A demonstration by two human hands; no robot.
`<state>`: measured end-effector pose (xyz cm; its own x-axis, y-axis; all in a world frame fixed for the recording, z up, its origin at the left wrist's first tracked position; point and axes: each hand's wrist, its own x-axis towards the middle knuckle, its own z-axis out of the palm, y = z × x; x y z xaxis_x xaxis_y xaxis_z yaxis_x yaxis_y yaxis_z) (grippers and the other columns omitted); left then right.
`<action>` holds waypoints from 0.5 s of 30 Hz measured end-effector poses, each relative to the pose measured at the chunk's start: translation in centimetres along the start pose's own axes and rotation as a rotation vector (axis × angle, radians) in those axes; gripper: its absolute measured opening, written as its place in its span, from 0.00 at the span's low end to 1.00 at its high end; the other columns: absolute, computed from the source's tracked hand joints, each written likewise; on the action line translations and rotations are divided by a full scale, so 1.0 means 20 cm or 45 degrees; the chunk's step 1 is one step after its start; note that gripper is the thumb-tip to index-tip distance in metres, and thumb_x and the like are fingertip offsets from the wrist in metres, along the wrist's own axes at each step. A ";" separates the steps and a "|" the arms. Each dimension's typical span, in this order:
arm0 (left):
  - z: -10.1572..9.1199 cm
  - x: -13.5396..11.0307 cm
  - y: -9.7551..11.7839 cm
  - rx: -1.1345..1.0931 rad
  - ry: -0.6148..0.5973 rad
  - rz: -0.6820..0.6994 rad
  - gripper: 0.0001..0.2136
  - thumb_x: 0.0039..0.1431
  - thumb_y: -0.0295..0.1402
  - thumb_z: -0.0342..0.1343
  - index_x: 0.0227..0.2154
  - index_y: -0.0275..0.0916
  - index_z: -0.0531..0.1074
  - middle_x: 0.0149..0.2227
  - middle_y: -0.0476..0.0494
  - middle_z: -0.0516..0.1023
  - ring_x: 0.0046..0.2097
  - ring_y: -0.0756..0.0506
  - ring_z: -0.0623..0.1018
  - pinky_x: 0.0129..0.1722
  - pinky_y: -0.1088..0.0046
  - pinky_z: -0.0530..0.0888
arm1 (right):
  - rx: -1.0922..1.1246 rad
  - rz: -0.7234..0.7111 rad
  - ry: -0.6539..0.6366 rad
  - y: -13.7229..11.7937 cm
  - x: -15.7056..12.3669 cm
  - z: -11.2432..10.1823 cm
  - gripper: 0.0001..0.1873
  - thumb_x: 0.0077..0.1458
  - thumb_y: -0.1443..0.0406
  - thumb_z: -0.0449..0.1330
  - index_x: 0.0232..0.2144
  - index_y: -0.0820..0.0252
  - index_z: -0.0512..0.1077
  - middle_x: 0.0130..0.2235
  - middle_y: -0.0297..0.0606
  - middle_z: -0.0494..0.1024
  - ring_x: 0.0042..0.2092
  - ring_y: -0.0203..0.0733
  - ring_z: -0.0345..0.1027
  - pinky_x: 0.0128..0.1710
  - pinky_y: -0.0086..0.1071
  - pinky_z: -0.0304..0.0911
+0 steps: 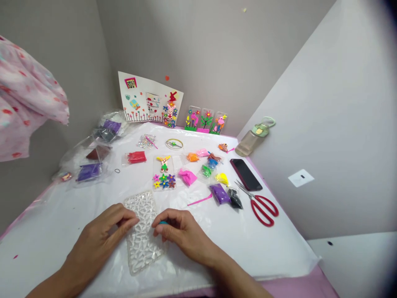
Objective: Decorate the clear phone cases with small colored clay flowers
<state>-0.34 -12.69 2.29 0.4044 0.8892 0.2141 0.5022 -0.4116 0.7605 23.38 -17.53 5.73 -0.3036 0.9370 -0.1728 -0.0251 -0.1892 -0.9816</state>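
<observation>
A flat mold point(143, 244) of clear plastic with a pattern of petal-shaped hollows lies on the white sheet in front of me. My left hand point(107, 231) is over its left edge, thumb and fingertips pressed together; whatever may be between them is hidden. My right hand point(181, 231) is over the right side of the mold, its fingers curled round a small lump of blue clay point(163, 222), mostly covered by the fingers. Just beyond the mold lies a clear case point(164, 184) bearing a rabbit and several colored flowers.
Packets of colored clay, such as the purple packet point(221, 194), lie across the middle and right. Red-handled scissors point(263, 210), a phone point(246, 174) and a bottle point(252, 140) line the right side. Plastic bags point(89, 155) lie at the left, decorated cases point(206, 121) at the back.
</observation>
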 end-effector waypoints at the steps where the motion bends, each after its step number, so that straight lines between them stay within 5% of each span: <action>1: 0.00 0.00 -0.01 0.005 -0.016 0.020 0.15 0.67 0.52 0.56 0.35 0.48 0.78 0.36 0.53 0.80 0.38 0.48 0.81 0.39 0.79 0.75 | -0.029 -0.011 0.018 0.00 0.00 0.00 0.09 0.60 0.62 0.64 0.38 0.61 0.80 0.36 0.34 0.77 0.35 0.33 0.65 0.37 0.27 0.60; 9: 0.01 0.00 -0.07 0.122 0.032 0.155 0.13 0.68 0.50 0.57 0.41 0.49 0.80 0.42 0.50 0.83 0.46 0.43 0.81 0.46 0.71 0.76 | 0.057 0.056 0.051 -0.01 0.00 -0.02 0.17 0.58 0.57 0.67 0.46 0.60 0.77 0.36 0.34 0.77 0.33 0.33 0.63 0.35 0.27 0.57; 15: 0.01 0.03 -0.11 0.236 -0.012 0.302 0.13 0.70 0.48 0.55 0.42 0.52 0.82 0.42 0.51 0.83 0.47 0.42 0.79 0.49 0.68 0.74 | 0.066 0.053 0.026 -0.02 0.00 -0.01 0.19 0.56 0.52 0.69 0.38 0.62 0.76 0.36 0.35 0.77 0.32 0.32 0.62 0.35 0.28 0.58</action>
<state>-1.02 -11.27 0.65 0.5339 0.7624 0.3657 0.5235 -0.6376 0.5652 23.58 -17.33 6.18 -0.2862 0.9336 -0.2157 -0.0626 -0.2429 -0.9680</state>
